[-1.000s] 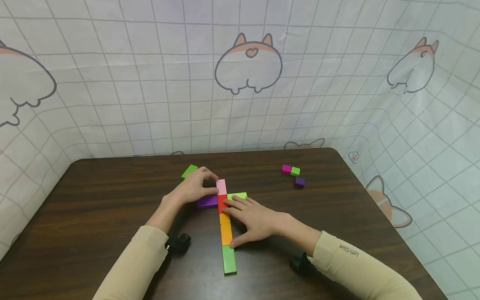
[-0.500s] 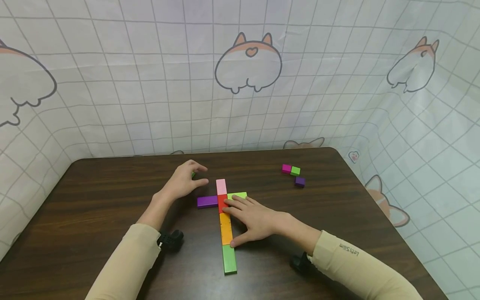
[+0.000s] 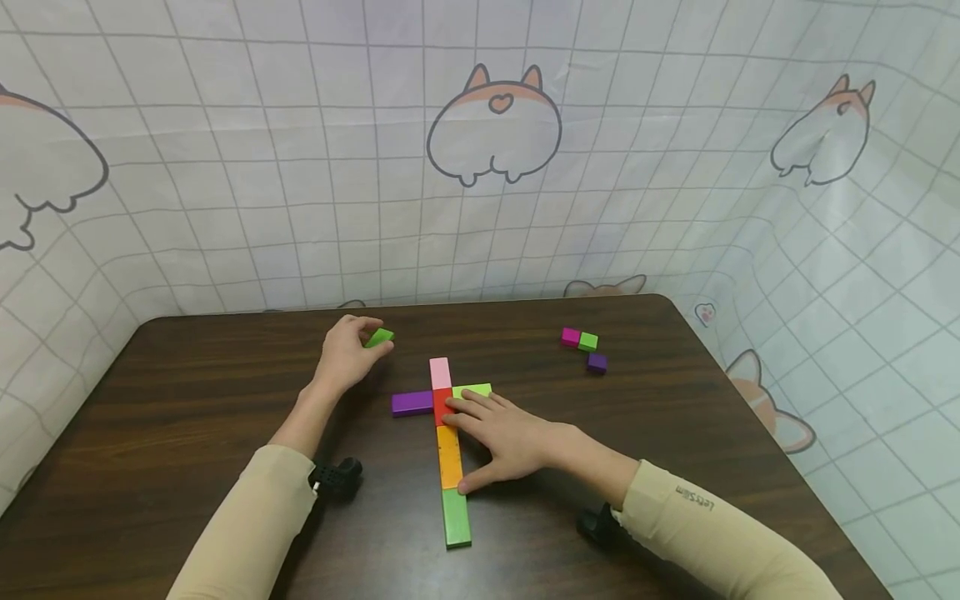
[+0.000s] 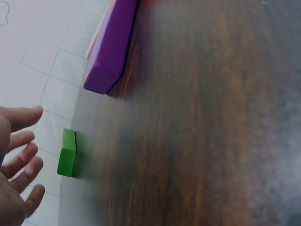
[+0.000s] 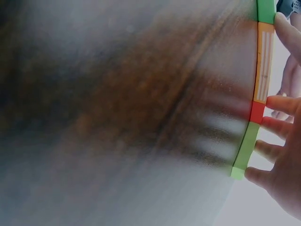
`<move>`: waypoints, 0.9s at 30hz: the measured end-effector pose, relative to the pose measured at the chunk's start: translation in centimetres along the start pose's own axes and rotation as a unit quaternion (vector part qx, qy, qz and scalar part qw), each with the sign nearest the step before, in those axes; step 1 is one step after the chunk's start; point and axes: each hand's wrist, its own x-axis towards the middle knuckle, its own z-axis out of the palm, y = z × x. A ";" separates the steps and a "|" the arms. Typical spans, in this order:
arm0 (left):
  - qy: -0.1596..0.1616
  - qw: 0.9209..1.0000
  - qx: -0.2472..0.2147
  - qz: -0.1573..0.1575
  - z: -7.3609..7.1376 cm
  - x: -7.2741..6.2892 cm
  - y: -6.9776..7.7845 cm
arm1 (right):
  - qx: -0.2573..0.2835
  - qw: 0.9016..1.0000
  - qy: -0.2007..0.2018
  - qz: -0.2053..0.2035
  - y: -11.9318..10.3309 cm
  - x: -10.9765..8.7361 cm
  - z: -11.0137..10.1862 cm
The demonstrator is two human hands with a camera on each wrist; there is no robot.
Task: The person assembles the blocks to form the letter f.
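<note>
In the head view my left hand [image 3: 347,353] reaches to a loose green block [image 3: 380,337], thumb and fingers spread on either side of it. The left wrist view shows these fingers [image 4: 26,157] parted beside the same green block [image 4: 67,155]. My right hand [image 3: 513,437] lies spread over a cross of flat blocks. Its fingertips rest on the red block [image 3: 441,407] and the light-green block [image 3: 480,389]; the thumb touches where the orange block [image 3: 449,458] meets the long green block [image 3: 456,518]. A pink block [image 3: 440,372] tops the cross, a purple block [image 3: 412,404] forms its left arm.
Toward the back right of the brown table [image 3: 187,400] sit a magenta cube [image 3: 571,337], a small green cube [image 3: 588,342] and a dark purple cube [image 3: 597,363]. A white gridded cloth [image 3: 337,167] hangs behind the table.
My left hand has left the pink block and moved back and left to the loose green block. The right hand stays in place on the cross.
</note>
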 end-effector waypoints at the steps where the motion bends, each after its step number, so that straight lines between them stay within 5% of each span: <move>1: 0.005 1.000 0.002 -0.010 0.0 0.1 -0.1 | 0.000 1.000 0.000 -0.001 0.0 0.0 -0.1; 11: 0.002 0.996 -0.007 -0.093 0.2 0.6 -0.8 | 0.008 1.000 -0.002 -0.011 0.6 -0.1 -0.4; 27: -0.014 0.992 0.039 -0.120 0.7 2.4 -2.1 | 0.005 1.000 0.004 -0.002 0.9 1.0 -0.6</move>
